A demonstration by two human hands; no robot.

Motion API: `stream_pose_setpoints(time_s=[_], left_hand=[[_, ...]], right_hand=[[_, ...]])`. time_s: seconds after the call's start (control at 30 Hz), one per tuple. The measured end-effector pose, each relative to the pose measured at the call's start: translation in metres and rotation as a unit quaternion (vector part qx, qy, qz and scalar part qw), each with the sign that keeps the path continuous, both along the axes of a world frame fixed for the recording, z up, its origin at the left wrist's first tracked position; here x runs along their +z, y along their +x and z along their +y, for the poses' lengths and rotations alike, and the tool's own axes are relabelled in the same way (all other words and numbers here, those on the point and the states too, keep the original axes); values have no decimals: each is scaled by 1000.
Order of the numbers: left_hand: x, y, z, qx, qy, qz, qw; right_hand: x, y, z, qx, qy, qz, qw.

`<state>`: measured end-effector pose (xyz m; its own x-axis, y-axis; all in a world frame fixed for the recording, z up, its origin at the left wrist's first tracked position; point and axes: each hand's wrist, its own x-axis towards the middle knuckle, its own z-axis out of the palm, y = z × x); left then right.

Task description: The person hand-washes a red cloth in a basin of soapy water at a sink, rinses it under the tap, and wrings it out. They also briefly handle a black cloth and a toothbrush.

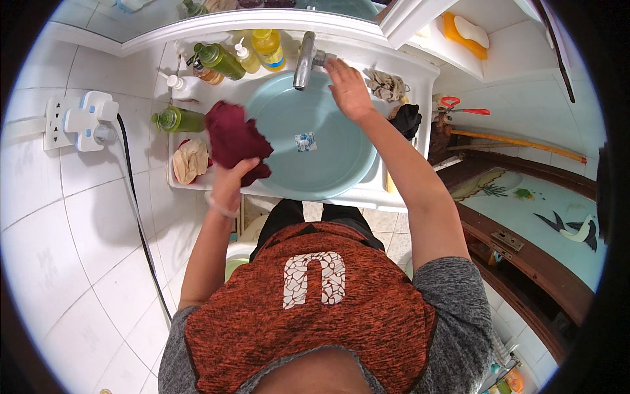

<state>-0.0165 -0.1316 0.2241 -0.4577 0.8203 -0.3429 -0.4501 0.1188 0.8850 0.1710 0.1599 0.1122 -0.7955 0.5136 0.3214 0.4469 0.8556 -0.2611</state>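
My left hand (231, 180) grips a dark red cloth (234, 138), which hangs over the left rim of a pale blue plastic basin (334, 162). The basin sits in a white sink (177, 167). With its fingers spread, my right hand (348, 88) is at the handle of the chrome faucet (305, 61), above the basin's far right side; whether it touches the handle I cannot tell. A small blue and white patch (305, 142) shows on the basin's bottom. No stream of water is visible under the spout.
Green bottles (221, 61), a yellow bottle (268, 49) and pump bottles line the sink's back left. A beige and red cloth bundle (190, 162) lies at left. Right of the basin are a crumpled grey cloth (386, 84) and a black cloth (406, 121). Plugged adapters (91, 120) are on the left wall.
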Motion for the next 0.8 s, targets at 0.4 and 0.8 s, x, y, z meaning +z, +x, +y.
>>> stream_pose_setpoints(time_s=[0.4, 0.8], left_hand=[[-189, 25, 117, -143, -235, 362, 891], [-116, 35, 125, -125, -46, -85, 988]], right_hand=[[13, 11, 11, 8, 59, -164, 985], [-28, 3, -90, -76, -396, -60, 913]])
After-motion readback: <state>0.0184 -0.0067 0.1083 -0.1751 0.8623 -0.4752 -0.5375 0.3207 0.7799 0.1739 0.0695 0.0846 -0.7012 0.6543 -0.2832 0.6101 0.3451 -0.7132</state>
